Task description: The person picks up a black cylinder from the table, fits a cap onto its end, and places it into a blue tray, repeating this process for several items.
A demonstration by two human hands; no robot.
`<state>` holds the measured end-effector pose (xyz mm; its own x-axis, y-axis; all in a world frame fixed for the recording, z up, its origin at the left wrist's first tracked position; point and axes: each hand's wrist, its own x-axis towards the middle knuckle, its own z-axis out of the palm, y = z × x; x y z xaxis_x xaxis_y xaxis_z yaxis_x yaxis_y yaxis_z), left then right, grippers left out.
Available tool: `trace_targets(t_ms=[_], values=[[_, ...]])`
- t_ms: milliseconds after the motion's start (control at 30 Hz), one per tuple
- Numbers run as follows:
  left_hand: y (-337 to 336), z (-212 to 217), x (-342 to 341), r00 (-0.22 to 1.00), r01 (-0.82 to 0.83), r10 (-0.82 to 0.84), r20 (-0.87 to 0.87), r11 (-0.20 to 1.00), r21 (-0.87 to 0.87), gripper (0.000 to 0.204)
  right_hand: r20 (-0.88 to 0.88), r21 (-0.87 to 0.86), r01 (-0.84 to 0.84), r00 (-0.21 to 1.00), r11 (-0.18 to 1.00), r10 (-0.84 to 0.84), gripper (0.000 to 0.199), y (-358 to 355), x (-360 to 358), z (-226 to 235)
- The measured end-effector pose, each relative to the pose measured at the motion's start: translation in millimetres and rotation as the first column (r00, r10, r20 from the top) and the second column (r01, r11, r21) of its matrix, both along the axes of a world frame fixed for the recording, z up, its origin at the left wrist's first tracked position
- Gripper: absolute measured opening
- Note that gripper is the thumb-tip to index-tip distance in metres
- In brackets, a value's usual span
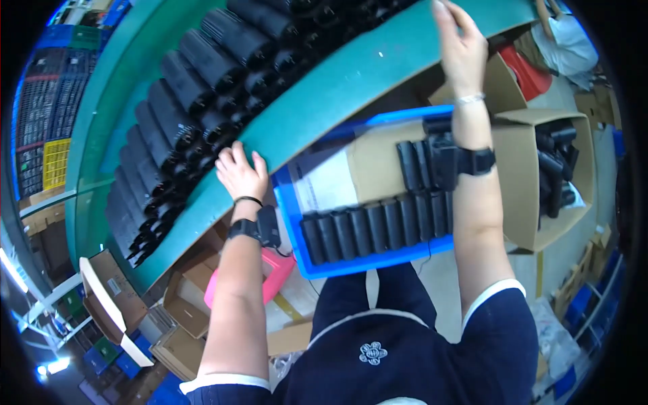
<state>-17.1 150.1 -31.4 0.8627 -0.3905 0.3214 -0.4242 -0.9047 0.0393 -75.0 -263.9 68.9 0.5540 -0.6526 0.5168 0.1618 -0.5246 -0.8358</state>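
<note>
My left hand [241, 173] rests on the near edge of a green table [351, 74], fingers curled over a row of black cylindrical parts [196, 101] lying side by side on it. My right hand [461, 47] reaches up over the same edge farther right, fingers spread on the green surface, nothing visibly held. Below the table a blue crate [300, 223] holds a cardboard sheet [368, 162] and a row of the same black parts [368, 226]. Both wrists wear black bands.
An open cardboard box [520, 175] with more black parts stands right of the crate. A pink object [273, 273] and several cardboard boxes [182, 304] sit on the floor at left. Stacked dark and yellow crates [47, 128] are far left. Another person [567, 37] is at top right.
</note>
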Motion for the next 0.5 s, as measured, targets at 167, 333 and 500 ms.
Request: trace_targets(t_ms=[167,333,500], values=[[-11.3,-11.2,1.5,0.999,0.041,-0.041,0.012,0.999,-0.031,0.042,-0.936,-0.093,-0.115,0.349,0.989,-0.048,0.021,-70.4,-155.8,-199.2],[-0.4,-13.8,-1.5,1.0,0.018,-0.019,0.006,1.0,0.019,0.041,-0.975,-0.205,-0.123,-0.058,0.971,-0.213,0.066,5.6,-173.8,-287.3],[1.1,-16.6,-2.8,0.999,0.043,-0.043,0.029,0.999,0.0,0.041,-0.99,-0.125,-0.01,0.062,0.992,-0.124,0.076,-1.1,-182.2,-274.3]])
